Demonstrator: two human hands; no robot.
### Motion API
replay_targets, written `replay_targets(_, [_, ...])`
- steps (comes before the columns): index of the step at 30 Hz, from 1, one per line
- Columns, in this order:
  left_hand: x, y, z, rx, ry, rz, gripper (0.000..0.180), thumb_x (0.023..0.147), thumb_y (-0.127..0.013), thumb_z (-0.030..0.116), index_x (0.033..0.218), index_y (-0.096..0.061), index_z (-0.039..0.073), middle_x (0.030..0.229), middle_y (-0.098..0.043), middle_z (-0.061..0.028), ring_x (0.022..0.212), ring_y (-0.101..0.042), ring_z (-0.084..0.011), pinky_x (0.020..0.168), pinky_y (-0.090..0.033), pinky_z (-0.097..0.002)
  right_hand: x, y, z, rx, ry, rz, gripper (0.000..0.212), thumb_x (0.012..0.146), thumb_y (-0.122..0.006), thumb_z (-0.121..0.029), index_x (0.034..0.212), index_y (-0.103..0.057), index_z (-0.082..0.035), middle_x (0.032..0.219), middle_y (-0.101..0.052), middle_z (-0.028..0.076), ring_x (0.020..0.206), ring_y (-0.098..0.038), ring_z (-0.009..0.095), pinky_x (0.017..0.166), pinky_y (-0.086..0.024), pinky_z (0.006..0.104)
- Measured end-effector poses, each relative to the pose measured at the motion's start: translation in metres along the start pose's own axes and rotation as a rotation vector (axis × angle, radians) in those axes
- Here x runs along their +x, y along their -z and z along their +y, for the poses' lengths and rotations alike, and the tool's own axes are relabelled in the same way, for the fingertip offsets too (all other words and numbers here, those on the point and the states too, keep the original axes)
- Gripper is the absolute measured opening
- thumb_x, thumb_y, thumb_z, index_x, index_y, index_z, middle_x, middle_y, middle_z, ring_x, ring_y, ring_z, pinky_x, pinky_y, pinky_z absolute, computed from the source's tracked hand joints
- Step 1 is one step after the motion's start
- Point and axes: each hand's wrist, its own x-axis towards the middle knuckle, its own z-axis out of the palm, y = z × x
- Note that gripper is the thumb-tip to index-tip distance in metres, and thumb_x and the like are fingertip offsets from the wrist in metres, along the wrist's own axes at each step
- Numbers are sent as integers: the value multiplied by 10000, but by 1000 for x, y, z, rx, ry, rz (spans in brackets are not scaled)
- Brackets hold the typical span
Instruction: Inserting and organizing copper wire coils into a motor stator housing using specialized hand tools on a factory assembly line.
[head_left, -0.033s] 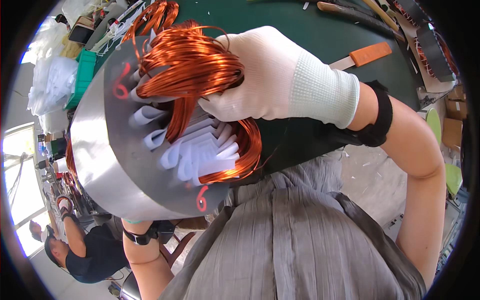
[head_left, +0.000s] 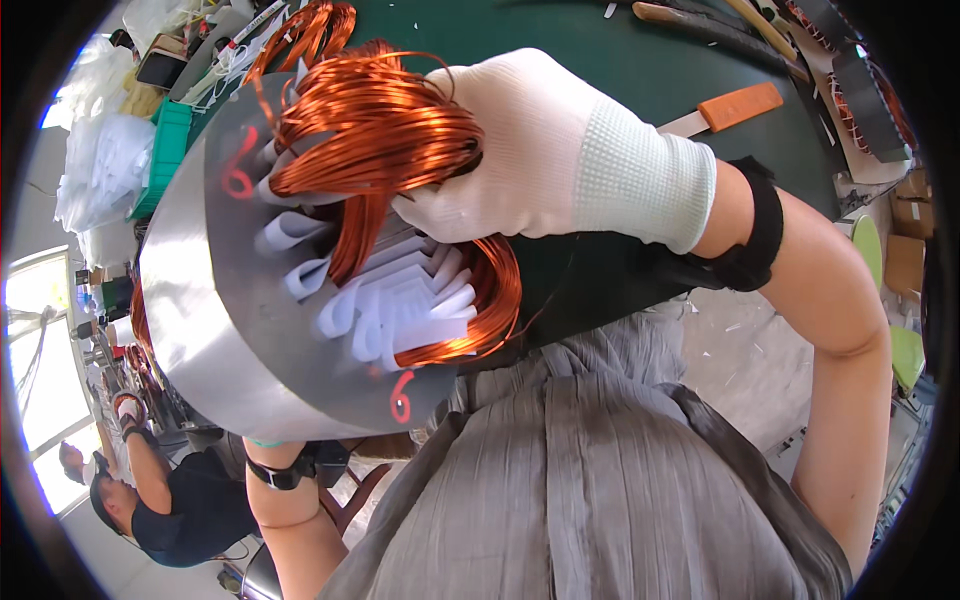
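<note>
Principal item: broad grey metal cylinder [head_left: 180, 285], tilted in front of the person; red painted marks on its dark end face; curled white sheet liners [head_left: 375, 310] stand out along the opening.

Fitted item: thick bundle of bright copper wire [head_left: 375, 130], lying across the upper opening, a further loop curving round the lower right.

Right hand [head_left: 525, 150]: white knitted glove, clamped on the bundle's right end; fingertips hidden. Left hand: hidden behind the cylinder, grip cannot be told.

Step in hand, as judged: handling the bundle at the liners. Next move seems to call for a steady hold, liners uncreased.

Surface: dark green tabletop [head_left: 480, 25]; orange-handled flat blade [head_left: 740, 105]; green plastic basket [head_left: 172, 150].

Room: co-worker in dark shirt [head_left: 200, 510], lower left; bright window [head_left: 45, 370]; brown cardboard boxes [head_left: 908, 217], far right.
</note>
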Motion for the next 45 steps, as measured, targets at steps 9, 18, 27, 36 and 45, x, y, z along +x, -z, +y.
replay_targets(9, [8, -3, -1, 11, 9, -2, 336, 940, -618, 128, 1240, -548, -6, 882, -615, -16, 775, -567, -104, 714, -497, -286, 1, 7, 17, 423, -208, -227, 378, 852, -761, -195, 1129, -657, 39, 885, -698, 64, 833, -625, 125, 842, -526, 289])
replay_targets(18, [15, -10, 0, 4, -7, -22, 328, 940, -620, 128, 1229, -546, -7, 881, -611, -19, 777, -562, -105, 716, -495, -288, -20, -14, -1, 378, -199, 58, 336, 881, -658, -158, 1126, -602, 66, 845, -626, 66, 778, -588, 131, 720, -513, 294])
replay_targets(27, [-20, 7, 5, 20, 7, 25, 320, 940, -623, 129, 1219, -545, -8, 880, -608, -22, 779, -556, -105, 718, -494, -289, -121, 85, 5, 47, -269, -24, 336, 992, -470, -93, 1249, -651, 26, 733, -537, -36, 543, -432, 36, 504, -349, 197])
replay_targets(36, [-18, 12, -1, -7, 4, 17, 312, 941, -625, 129, 1208, -543, -9, 878, -604, -25, 781, -551, -106, 720, -492, -290, -123, 72, -2, 490, -417, 307, 459, 1057, -449, -221, 1466, -505, -18, 585, -459, -41, 454, -368, 31, 451, -321, 206])
replay_targets(45, [-18, 11, -1, -5, 25, 24, 304, 941, -628, 130, 1197, -542, -11, 877, -600, -28, 783, -546, -106, 722, -491, -291, -97, 79, -25, -723, 264, -138, 459, 689, -701, -140, 1130, -788, -235, 594, -365, -3, 480, -432, 176, 455, -367, 316])
